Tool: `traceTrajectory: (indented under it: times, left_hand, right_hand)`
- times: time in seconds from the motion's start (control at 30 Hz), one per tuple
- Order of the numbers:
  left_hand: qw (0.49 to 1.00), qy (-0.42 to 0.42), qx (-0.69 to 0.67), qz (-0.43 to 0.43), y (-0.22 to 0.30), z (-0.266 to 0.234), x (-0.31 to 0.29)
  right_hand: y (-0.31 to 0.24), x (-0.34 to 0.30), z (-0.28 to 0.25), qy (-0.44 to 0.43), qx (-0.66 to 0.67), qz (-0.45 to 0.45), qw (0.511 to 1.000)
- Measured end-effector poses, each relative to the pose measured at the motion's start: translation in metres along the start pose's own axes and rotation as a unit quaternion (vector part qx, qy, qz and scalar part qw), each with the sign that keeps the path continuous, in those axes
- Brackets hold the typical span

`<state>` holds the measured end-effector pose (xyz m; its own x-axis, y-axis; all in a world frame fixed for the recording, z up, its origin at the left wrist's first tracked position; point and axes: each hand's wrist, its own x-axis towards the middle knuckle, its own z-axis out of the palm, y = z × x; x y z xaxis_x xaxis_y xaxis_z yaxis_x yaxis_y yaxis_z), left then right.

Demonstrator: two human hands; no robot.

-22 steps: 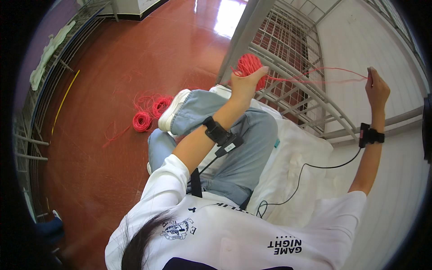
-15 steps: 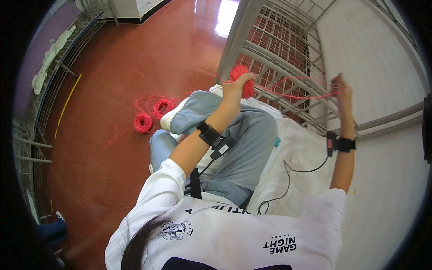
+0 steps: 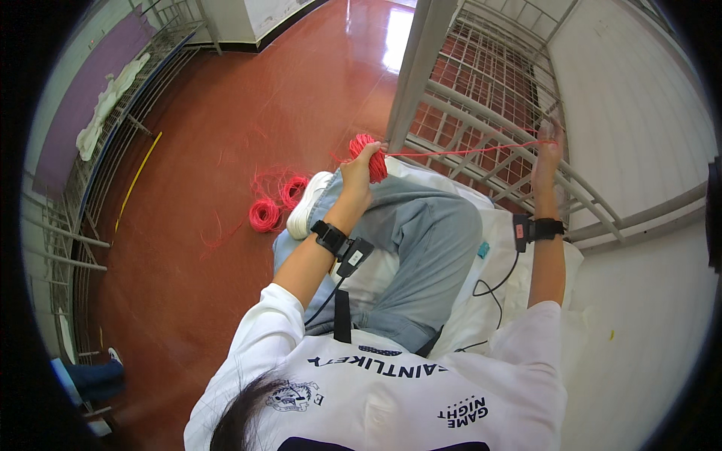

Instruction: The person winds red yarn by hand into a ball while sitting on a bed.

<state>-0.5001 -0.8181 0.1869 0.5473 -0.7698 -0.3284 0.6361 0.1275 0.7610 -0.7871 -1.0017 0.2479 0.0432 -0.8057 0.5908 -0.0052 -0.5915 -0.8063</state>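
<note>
My left hand is closed around a wound bundle of thin red cord, above my bent legs. A strand of red cord runs from the bundle to my right hand, drawn nearly straight. The right hand is raised beside the metal bed frame, the strand crossing at its fingers; its fingertips are slightly blurred. On the floor left of my shoe, two more coils of red cord lie with loose, tangled strands around them.
A metal bed frame with a mesh base stands close ahead and right, beside a white wall. I sit on white bedding. Another bed frame lines the left. A person's leg shows at lower left. Black cables run from my wrist bands.
My left hand and the bundle have shifted left and slightly down in the picture. The right hand has also moved left. The strand between them is straighter, and the whole view has turned a little.
</note>
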Motion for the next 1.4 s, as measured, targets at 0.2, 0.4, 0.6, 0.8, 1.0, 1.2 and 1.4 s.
traceTrajectory:
  times: [0.2, 0.4, 0.6, 0.8, 1.0, 1.2, 1.4]
  left_hand:
    - [0.999, 0.010, -0.037, 0.015, -0.004, 0.013, 0.009]
    - [0.997, -0.078, -0.018, -0.015, -0.024, 0.034, -0.001]
    - [0.990, -0.130, 0.056, 0.023, -0.031, -0.013, -0.001]
    - [0.987, -0.132, 0.076, 0.051, -0.028, -0.020, -0.008]
    - [0.981, -0.131, 0.115, 0.089, -0.040, -0.033, -0.004]
    - [0.977, -0.156, 0.111, 0.095, -0.043, -0.032, -0.015]
    - [0.992, -0.121, -0.001, -0.016, -0.039, -0.035, -0.028]
  right_hand:
    - [-0.045, -0.001, -0.064, -0.101, -0.729, -0.198, 0.648]
    - [0.035, -0.058, -0.166, -0.282, -0.590, 0.075, 0.753]
    - [-0.051, -0.111, -0.074, -0.351, -0.391, 0.218, 0.822]
    - [-0.054, -0.112, -0.095, -0.399, -0.418, 0.210, 0.789]
    - [-0.134, -0.119, -0.002, -0.412, -0.502, 0.147, 0.746]
    - [-0.100, -0.146, 0.088, -0.392, -0.460, -0.147, 0.783]
    - [-0.060, -0.192, 0.130, -0.449, -0.257, 0.059, 0.854]
